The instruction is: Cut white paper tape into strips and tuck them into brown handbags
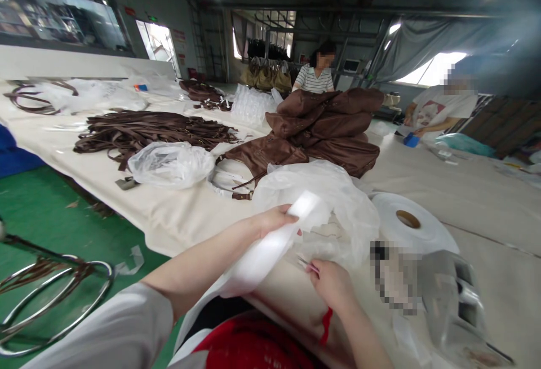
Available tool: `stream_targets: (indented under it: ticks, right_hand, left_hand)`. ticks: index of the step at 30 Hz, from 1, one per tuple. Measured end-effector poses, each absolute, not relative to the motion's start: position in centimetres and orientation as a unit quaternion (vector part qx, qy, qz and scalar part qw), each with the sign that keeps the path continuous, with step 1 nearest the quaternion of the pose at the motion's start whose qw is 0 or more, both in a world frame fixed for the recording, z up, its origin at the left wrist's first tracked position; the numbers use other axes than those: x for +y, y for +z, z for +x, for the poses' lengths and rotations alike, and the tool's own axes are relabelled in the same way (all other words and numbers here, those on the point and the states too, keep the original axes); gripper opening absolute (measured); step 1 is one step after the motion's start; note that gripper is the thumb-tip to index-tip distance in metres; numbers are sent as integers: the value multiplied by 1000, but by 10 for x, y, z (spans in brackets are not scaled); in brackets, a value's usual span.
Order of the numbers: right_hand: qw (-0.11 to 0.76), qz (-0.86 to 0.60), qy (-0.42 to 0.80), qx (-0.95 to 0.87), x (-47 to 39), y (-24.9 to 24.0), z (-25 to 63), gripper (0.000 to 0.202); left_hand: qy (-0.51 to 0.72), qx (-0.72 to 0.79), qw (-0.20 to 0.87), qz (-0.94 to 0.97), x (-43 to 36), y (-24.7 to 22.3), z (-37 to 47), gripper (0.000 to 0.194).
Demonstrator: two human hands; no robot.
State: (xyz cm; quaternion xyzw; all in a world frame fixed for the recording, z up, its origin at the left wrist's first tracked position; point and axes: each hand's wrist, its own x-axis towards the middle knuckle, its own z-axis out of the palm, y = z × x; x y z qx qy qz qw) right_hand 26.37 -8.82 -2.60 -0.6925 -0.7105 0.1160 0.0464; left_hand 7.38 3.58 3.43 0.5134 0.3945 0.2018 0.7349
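Observation:
My left hand (pixel 274 220) is closed on a long white strip (pixel 260 262) of thin, glossy wrapping material. The strip runs down from my fingers over the table's front edge towards my lap. In my right hand (pixel 332 283) is a small pair of scissors (pixel 305 263), its metal tips pointing at the strip but apart from it. A red ribbon (pixel 326 324) hangs below that hand. Just beyond both hands lies a heap of crumpled translucent wrapping (pixel 350 203). A wide white roll (pixel 431 231) with a brown core rests on its side to the right.
Brown bags (pixel 329 127) are piled mid-table behind the wrapping. Brown straps (pixel 147 132) and a bundled clear plastic bag (pixel 171 163) lie left. A grey tape dispenser (pixel 450 301) stands at right. One person (pixel 315 76) is behind the bags, another person (pixel 442 107) at far right.

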Motion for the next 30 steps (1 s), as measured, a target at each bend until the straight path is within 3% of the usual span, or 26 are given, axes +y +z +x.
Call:
stream_targets:
  ticks: [4,8,11,16,23,30]
  right_hand:
    - [78,-692,159,-700,-103,-17,270,21]
    - [209,-666,198,-688,-100,-4,273,36]
    - [277,-621,145,-719,-87,0,261,34]
    - [213,-585,111,-775,-66,-12,225,38]
    - [192,-608,123,-761,-61,-30,210,36]
    - [197,-602,132,-762,-68,-36,213,39]
  left_hand:
    - [108,453,708,530,29,11,51,28]
    - [77,471,693,540,5,-10,20,32]
    - [88,460,716,518,-13,-16,9,37]
    - [123,436,742,494,-37,-14,1,52]
    - [164,519,553,630,-54,-22,-10,43]
    - [177,449,775,409,-45,-32,11,55]
